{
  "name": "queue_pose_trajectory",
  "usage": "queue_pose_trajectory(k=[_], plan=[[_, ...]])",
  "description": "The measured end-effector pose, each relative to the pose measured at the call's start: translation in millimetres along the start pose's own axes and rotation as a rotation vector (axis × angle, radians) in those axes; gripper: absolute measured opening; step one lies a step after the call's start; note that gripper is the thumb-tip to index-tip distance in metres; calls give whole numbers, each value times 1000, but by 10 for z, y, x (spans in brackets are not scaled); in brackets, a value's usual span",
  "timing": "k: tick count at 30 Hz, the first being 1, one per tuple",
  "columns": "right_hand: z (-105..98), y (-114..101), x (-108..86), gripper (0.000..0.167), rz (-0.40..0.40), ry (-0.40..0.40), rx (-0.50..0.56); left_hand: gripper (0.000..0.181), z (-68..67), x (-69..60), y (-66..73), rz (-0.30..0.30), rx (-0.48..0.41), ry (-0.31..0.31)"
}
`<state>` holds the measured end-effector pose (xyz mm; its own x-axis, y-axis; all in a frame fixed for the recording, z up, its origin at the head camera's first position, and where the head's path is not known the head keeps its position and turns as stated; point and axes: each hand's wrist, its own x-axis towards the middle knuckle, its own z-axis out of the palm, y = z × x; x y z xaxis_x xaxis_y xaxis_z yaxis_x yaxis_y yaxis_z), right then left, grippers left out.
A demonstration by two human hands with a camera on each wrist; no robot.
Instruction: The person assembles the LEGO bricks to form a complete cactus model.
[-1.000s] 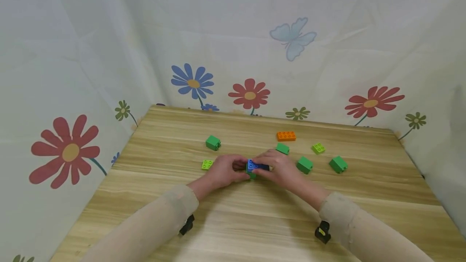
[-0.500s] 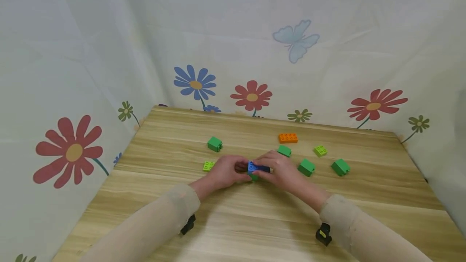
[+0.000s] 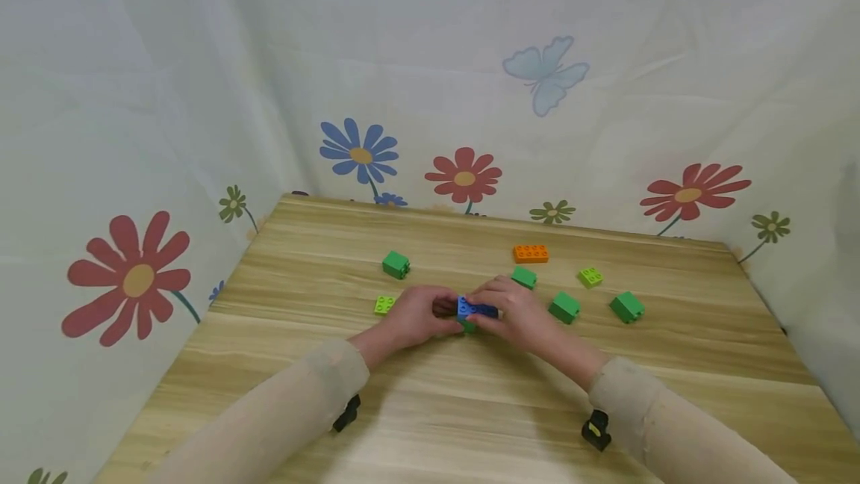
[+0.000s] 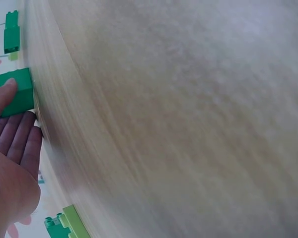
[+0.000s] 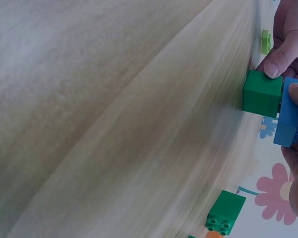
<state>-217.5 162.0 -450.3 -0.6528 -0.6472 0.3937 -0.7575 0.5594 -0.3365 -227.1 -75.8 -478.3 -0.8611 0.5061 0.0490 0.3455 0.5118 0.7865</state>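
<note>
A blue brick (image 3: 464, 308) lies on top of a green brick (image 3: 469, 326) at the middle of the table. In the right wrist view the blue brick (image 5: 288, 114) sticks out past one side of the green brick (image 5: 262, 94). The left hand (image 3: 418, 316) holds the green brick, its thumb against the near side; in the left wrist view that thumb presses the green brick (image 4: 21, 91). The right hand (image 3: 513, 311) pinches the blue brick between thumb and fingers, covering part of it.
Behind and right of the hands lie an orange brick (image 3: 531, 253), a lime brick (image 3: 590, 277) and green bricks (image 3: 524, 277), (image 3: 564, 308), (image 3: 628, 307). On the left are a green brick (image 3: 396, 264) and a lime brick (image 3: 384, 305). A patterned cloth (image 3: 403, 58) hangs behind the table.
The whole head view has shifted slightly. Both hands keep their hold on the bricks, with no clear movement of either.
</note>
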Motion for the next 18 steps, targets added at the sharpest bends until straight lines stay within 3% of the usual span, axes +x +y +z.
queue_pose_trajectory(k=[4,18], plan=[[-1,10,0,26,-38,21,-8,33,-6,-4,16,-2,2,-2],[-38,5,3,25,-38,-12,-9,34,-38,0,27,-26,15,-25]])
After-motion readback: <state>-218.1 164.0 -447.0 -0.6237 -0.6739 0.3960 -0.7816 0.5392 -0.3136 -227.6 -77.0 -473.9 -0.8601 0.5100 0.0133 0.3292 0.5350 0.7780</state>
